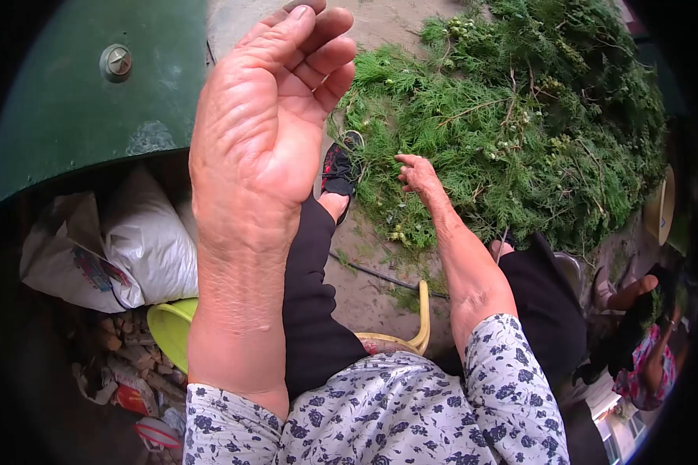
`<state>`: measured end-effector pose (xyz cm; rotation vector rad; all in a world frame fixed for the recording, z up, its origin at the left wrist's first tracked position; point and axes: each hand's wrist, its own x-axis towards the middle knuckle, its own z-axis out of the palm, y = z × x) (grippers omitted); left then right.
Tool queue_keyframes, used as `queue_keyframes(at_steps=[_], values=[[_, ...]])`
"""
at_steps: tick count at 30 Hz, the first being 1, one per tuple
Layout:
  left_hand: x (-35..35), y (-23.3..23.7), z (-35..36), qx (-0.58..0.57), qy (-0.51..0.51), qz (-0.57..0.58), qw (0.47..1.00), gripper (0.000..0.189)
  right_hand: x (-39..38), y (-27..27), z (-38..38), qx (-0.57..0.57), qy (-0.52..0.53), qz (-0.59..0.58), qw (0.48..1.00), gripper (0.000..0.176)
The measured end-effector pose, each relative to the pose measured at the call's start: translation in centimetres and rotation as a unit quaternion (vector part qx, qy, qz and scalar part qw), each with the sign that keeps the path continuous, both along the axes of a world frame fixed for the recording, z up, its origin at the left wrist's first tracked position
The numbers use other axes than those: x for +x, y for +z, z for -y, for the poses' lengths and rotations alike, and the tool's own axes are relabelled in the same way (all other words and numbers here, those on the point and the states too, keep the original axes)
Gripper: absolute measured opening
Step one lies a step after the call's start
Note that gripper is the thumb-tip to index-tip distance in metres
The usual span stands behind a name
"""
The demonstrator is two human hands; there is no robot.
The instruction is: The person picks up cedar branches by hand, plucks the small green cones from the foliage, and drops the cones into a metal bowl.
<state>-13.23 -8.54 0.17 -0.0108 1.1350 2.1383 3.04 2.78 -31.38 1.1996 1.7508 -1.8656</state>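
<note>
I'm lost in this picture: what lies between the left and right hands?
Across the head view, from left hand to right hand: a dark shoe and some green branches.

bare, pale brown floor is stretching away under soft, even light. on the left, a dark green panel with a round fitting is overhanging a shadowy space; there, white sacking is slumping above a jumble of firewood, and a lime-green basin is sitting close beside them.
</note>
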Motion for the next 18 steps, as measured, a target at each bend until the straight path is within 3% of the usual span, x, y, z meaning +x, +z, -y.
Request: queue_keyframes(at_steps=[1, 3, 6, 10, 13, 14, 17, 18], values=[[0.5, 0.4, 0.0, -0.003, 0.001, -0.002, 1.000, 0.021, 0.2, -5.8, -0.1, 0.185, 0.146, -0.028, 0.971, 0.037], [1.7, 1.2, -0.2, 0.031, 0.008, 0.003, 0.999, 0.022, -0.7, -4.2, 0.6, 0.263, 0.190, 0.029, 0.945, 0.044], [1.7, 1.1, -0.4, 0.003, 0.019, -0.002, 1.000, 0.023, -1.4, -5.3, 1.0, 0.293, 0.185, 0.040, 0.937, 0.050], [2.1, 1.2, -0.7, -0.005, 0.022, -0.014, 1.000, 0.024, -1.2, -5.5, -0.2, 0.212, 0.129, 0.010, 0.969, 0.050], [2.4, 1.2, -0.8, -0.007, 0.044, -0.040, 0.998, 0.024, 0.7, -4.7, -0.1, -0.016, -0.116, -0.031, 0.993, 0.029], [2.3, 1.5, -0.7, -0.004, 0.015, -0.044, 0.999, 0.024, 1.3, -4.3, 0.0, -0.022, -0.145, -0.025, 0.989, 0.022], [2.0, 0.9, -0.5, 0.009, -0.019, -0.068, 0.997, 0.023, 3.2, -2.9, -0.5, -0.025, -0.107, -0.016, 0.994, 0.020], [2.1, 0.6, -0.2, 0.018, -0.022, -0.090, 0.996, 0.023, 3.7, -2.6, -0.7, -0.014, -0.048, 0.007, 0.999, 0.018]])
